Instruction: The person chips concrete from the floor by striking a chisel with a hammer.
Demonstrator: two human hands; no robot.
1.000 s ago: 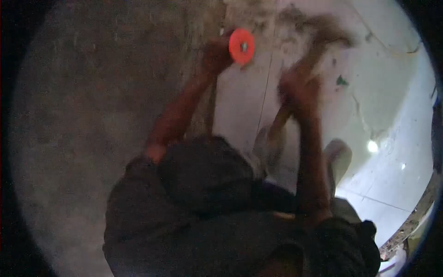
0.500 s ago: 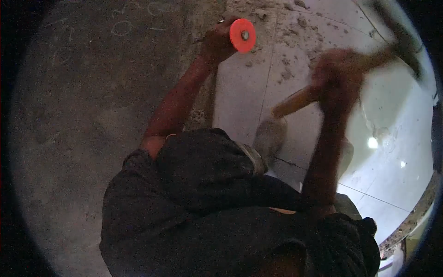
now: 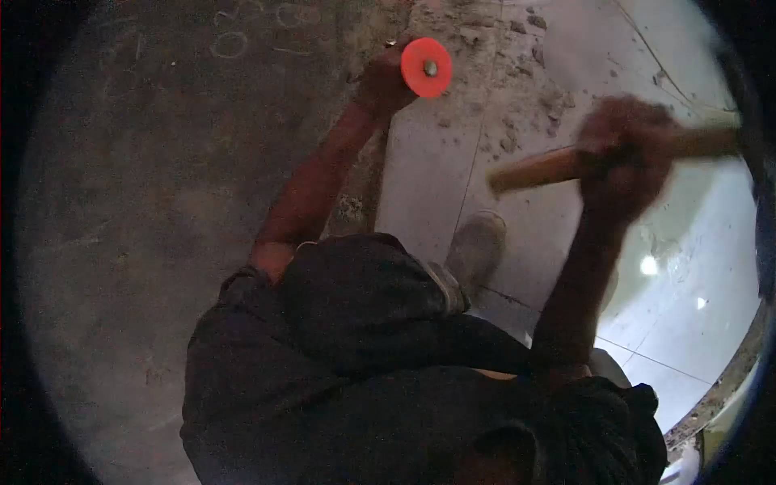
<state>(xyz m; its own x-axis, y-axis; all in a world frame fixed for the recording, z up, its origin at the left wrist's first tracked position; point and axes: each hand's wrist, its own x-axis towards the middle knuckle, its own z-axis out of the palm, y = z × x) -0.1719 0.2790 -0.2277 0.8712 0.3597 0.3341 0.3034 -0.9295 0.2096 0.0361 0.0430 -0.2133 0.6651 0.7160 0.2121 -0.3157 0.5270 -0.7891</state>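
Note:
My left hand (image 3: pixel 386 81) is closed round a tool at the upper middle, just behind its round orange guard (image 3: pixel 419 58). A grey metal end shows at the middle of the guard; the rest of the tool is hidden by the hand and guard. At the right, my right hand (image 3: pixel 624 158) grips the wooden handle (image 3: pixel 537 171) of a hammer. The handle's butt points left, and the dark hammer head (image 3: pixel 740 105) is blurred near the right edge of view, raised away from the orange guard.
Grey rubble (image 3: pixel 509 89) lies on pale floor tiles (image 3: pixel 420 174) beyond my shoe (image 3: pixel 477 242). A dark rough surface (image 3: pixel 178 202) with chalk-like marks fills the left. A thin cable (image 3: pixel 647 44) runs at the upper right, and light reflects off the tiles below it.
My right hand has swung the hammer up and to the right, away from the orange guard. My left hand has stayed nearly in place, still holding its tool.

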